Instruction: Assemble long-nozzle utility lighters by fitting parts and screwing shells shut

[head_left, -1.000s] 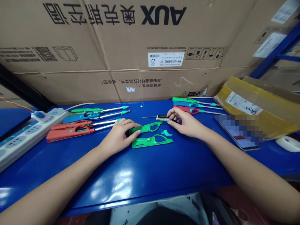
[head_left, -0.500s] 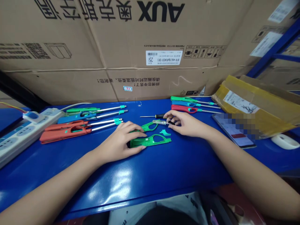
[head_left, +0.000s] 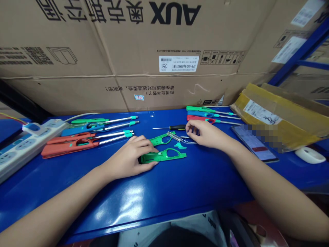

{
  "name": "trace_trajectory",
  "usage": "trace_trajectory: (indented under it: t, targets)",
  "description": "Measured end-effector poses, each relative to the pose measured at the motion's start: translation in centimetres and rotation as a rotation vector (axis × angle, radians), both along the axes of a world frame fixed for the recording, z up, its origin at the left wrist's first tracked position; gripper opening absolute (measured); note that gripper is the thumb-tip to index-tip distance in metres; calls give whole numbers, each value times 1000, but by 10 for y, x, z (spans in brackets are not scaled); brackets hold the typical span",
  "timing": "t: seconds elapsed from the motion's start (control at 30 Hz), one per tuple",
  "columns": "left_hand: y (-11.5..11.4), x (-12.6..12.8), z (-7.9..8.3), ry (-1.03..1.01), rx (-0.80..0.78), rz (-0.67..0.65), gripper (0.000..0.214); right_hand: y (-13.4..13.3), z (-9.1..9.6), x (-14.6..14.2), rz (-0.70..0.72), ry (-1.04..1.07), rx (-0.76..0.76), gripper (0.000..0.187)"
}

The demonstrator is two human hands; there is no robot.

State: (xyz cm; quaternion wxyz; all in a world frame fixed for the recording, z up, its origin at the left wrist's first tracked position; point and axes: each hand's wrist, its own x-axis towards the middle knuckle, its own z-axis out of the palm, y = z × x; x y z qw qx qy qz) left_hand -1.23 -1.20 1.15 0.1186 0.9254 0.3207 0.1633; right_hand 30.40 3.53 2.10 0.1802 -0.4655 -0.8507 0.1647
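Note:
My left hand [head_left: 133,155] grips the near green lighter shell half [head_left: 167,155] at its left end, flat on the blue table [head_left: 154,195]. A second green shell half [head_left: 161,139] lies just behind it. My right hand [head_left: 204,134] pinches a small clear inner lighter part with thin wires [head_left: 177,137] above that second half. A small teal trigger piece [head_left: 180,145] lies between the halves. A black-handled screwdriver [head_left: 174,127] rests just beyond my right fingers.
Several assembled long lighters lie at the left [head_left: 84,135] and three at the back right [head_left: 210,115]. A white power strip [head_left: 23,145] sits far left, a phone [head_left: 253,142], a white mouse [head_left: 309,155] and a yellow-taped carton [head_left: 280,116] at right. Big cardboard boxes [head_left: 144,51] wall the back.
My right hand left the screwdriver and lifted the clear inner part with wires toward the far green half. My left hand shifted from the far shell half to the near one.

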Motion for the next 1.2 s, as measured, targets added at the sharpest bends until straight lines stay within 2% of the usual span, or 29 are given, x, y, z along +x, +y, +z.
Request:
trace_trajectory:
  t: [0.2,0.37,0.53,0.6,0.67,0.83,0.93,1.07,1.2]
  targets:
    - [-2,1,0,4,-13,-25,26,-1,-13,-10,52,21,28,22]
    - [-2,2,-2,-9,-28,-34,27,-1,-23,-23,30,116,83,12]
    - [-1,4,-4,-28,-28,-7,27,-1,-18,-22,13,140,52,9]
    - [-2,5,-4,-27,-29,6,27,-4,-16,-24,7,138,72,16]
    - [-2,7,-5,-25,-29,18,28,-8,-14,-29,5,107,53,20]
    - [-2,10,-8,-38,-10,54,29,-18,-9,-34,53,-1,-35,13]
    - [-1,12,-10,-60,-10,84,30,-19,-9,-31,81,-52,-43,15]
    - [-3,12,-6,-32,6,76,37,-15,-9,-25,73,-13,32,13]
    - [-5,9,2,49,88,54,39,-13,5,-16,13,101,127,8]
